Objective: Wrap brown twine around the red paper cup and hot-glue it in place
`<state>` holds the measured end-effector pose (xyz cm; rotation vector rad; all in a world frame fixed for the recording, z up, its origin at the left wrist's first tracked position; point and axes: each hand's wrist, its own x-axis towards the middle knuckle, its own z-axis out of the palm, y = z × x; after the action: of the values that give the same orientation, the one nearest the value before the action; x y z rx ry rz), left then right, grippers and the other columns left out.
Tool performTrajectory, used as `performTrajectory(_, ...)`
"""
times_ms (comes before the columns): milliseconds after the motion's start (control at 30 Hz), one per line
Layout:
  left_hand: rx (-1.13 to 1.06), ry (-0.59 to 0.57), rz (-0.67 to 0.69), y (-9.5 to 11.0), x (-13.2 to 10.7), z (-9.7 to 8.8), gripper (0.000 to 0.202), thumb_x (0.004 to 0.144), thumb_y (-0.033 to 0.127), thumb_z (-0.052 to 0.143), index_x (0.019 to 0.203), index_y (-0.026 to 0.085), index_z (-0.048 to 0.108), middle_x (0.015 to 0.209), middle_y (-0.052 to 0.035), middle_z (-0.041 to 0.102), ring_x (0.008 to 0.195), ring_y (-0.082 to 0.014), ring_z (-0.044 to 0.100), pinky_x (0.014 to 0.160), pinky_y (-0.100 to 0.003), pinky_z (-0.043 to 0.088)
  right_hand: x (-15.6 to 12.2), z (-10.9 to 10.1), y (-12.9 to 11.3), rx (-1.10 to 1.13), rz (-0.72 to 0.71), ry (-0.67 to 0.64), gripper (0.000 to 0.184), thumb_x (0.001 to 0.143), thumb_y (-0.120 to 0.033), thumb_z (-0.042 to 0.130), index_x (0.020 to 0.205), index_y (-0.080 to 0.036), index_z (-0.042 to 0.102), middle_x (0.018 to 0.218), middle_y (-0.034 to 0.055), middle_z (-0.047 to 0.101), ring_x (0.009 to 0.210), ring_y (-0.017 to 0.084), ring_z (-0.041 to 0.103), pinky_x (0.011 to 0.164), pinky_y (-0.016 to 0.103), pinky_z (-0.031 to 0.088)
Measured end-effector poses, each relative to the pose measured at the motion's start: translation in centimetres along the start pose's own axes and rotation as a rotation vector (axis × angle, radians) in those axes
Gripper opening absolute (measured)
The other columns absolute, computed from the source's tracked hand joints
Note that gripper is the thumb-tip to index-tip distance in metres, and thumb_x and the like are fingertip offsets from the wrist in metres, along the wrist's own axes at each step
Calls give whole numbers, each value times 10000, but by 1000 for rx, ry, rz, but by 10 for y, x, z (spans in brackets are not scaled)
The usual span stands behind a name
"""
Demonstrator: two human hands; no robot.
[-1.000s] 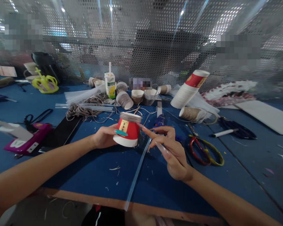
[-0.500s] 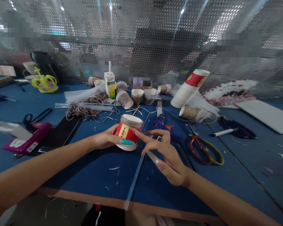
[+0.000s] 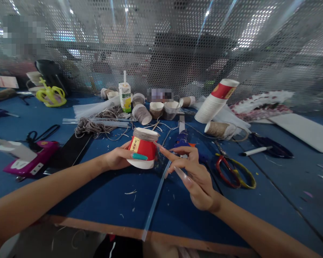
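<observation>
My left hand (image 3: 120, 156) is closed around a red and white paper cup (image 3: 148, 148), upright and slightly tilted over the table. Grey cord (image 3: 146, 134) is wound in a band around its upper part. My right hand (image 3: 195, 175) is beside the cup, fingers stretched and apart, the index fingertip at or very near the cup's right side. Under those fingers a clear glue stick (image 3: 155, 200) slants down past the table's front edge. Just behind the right hand lies a blue glue gun (image 3: 181, 139), partly hidden by the fingers.
Scissors (image 3: 235, 172) with red and yellow handles lie on the right, near a white pen (image 3: 257, 151). A leaning stack of paper cups (image 3: 211, 107), a juice carton (image 3: 125, 98) and a tangle of grey cord (image 3: 93, 126) are farther back. A purple device (image 3: 40, 157) rests at left.
My left hand has moved the cup slightly left and up, turning it a little. My right index finger, previously lying against the red front, is now at the cup's right side.
</observation>
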<state>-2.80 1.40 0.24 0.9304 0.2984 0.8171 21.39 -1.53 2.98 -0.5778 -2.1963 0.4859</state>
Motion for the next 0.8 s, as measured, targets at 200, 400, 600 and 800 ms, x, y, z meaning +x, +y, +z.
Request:
performTrajectory(200,-15,6,1,-1,-1,-1,581,567,231,752,1127,129,634,994,-102,740,921,-247,685,879,-375,493,-1,1,3,68,25,15,245,946,-296,350,888,-240,582,1135,44,695,1159,283,413,938,484,338)
performTrajectory(400,-8,45,-20,-2,-2,-6,600,548,254,749,1122,120,636,994,-108,735,896,-258,684,873,-401,494,-2,4,6,163,83,51,275,970,-289,338,850,-246,581,1219,11,662,1144,255,407,945,465,316)
performTrajectory(600,-32,45,-28,0,-2,-8,638,551,247,723,1165,113,609,1025,-122,720,932,-272,663,914,-456,472,0,6,8,255,147,124,330,968,-286,331,786,-239,602,1185,11,683,1050,240,460,937,465,341)
performTrajectory(800,4,45,-14,-1,-1,-8,599,576,239,711,1151,109,605,1038,-131,712,965,-290,655,929,-458,455,3,6,6,281,185,317,338,935,-292,365,662,-231,553,1042,75,731,915,250,524,856,474,405)
